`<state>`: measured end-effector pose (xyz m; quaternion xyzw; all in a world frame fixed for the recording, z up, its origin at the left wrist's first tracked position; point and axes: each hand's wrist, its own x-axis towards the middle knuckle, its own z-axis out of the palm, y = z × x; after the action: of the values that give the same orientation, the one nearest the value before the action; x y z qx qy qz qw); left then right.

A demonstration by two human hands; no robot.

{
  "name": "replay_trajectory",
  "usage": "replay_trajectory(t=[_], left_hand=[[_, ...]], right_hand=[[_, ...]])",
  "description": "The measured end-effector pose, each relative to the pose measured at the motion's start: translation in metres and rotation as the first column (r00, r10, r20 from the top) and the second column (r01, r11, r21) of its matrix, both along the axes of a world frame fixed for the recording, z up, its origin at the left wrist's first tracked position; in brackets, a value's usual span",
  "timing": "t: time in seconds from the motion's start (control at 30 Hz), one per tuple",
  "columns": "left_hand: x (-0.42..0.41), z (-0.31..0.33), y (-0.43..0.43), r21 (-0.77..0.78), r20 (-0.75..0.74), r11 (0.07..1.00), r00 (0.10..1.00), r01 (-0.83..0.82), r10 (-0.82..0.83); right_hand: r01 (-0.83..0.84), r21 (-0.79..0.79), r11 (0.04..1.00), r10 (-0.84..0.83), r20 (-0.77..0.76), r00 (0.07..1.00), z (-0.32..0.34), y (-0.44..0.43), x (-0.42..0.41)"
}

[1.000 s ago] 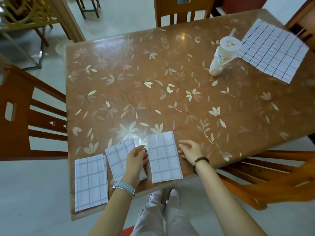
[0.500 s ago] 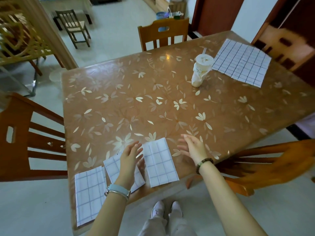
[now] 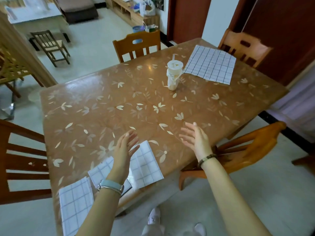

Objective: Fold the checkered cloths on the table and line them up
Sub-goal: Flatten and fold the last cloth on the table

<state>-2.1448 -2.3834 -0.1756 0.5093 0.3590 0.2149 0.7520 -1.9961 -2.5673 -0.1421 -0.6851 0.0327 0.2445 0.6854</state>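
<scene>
Three folded white checkered cloths lie in a row along the near edge of the table (image 3: 95, 106): one at the left corner (image 3: 75, 203), a middle one (image 3: 100, 172) partly hidden under my left forearm, and a right one (image 3: 146, 166). A larger unfolded checkered cloth (image 3: 211, 65) lies flat at the far right corner. My left hand (image 3: 124, 149) hovers above the folded cloths with straight fingers, holding nothing. My right hand (image 3: 196, 138) is raised over the table to the right of them, fingers spread and empty.
A plastic drink cup (image 3: 173, 75) with a straw stands next to the unfolded cloth. Wooden chairs stand at the far side (image 3: 136, 45), far right (image 3: 245, 46), near right (image 3: 247, 147) and left (image 3: 20, 160). My shoes (image 3: 154, 217) show below the table edge.
Both hands lifted off the folded cloths and moved forward over the table. The view tilted up toward the far cloth.
</scene>
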Motion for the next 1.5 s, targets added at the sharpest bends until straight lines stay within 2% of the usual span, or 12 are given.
replay_trajectory(t=[0.27,0.53,1.0,1.3,1.5], left_hand=[[0.034,0.015,-0.06,0.001,0.086,1.0,0.996,0.015,-0.015],[0.082,0.036,-0.144,-0.088,0.161,0.995,0.986,0.051,-0.036],[0.162,0.059,-0.281,-0.055,0.205,0.951,0.936,0.304,-0.287],[0.214,0.058,-0.33,-0.017,0.198,0.898,0.881,0.44,-0.429],[0.257,0.056,-0.353,-0.031,0.216,0.86,0.843,0.51,-0.493]], right_hand=[[0.018,0.09,0.996,-0.022,0.047,0.999,0.024,-0.072,0.028],[0.056,0.153,0.987,-0.072,0.099,0.993,0.041,-0.169,0.057],[0.308,0.148,0.94,-0.326,0.119,0.938,0.056,-0.345,0.081],[0.459,0.149,0.876,-0.477,0.119,0.871,0.056,-0.403,0.095],[0.507,0.113,0.855,-0.518,0.118,0.847,0.052,-0.425,0.121]])
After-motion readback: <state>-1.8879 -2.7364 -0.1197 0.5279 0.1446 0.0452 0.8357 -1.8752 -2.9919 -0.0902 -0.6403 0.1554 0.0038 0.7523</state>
